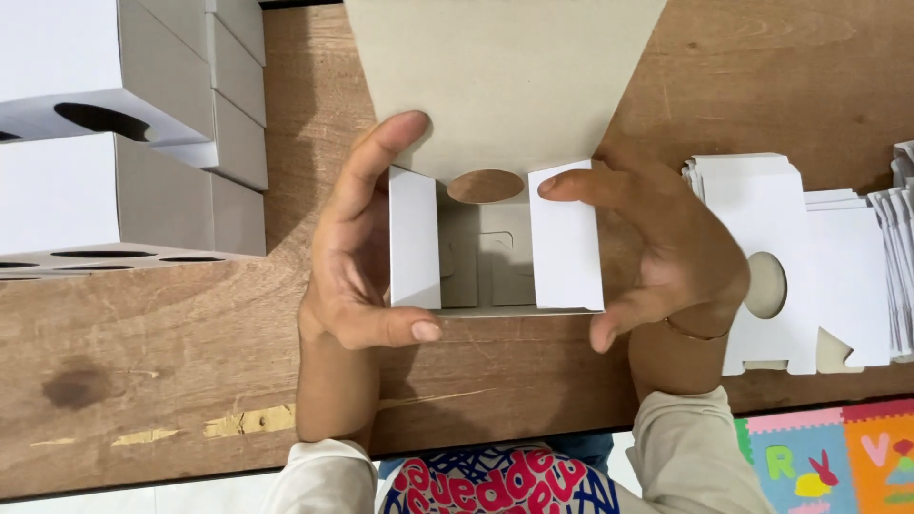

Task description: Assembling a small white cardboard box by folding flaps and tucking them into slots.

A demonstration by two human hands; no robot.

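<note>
Resting on wooden table (143, 381): white box (495, 238)

A worn wooden table (143, 381) stands over a colourful foam play mat (828, 457) on the floor.

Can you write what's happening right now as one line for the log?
left hand: holds open box | right hand: holds box, finger on side flap | folded boxes: far left | flat blanks: right
</note>
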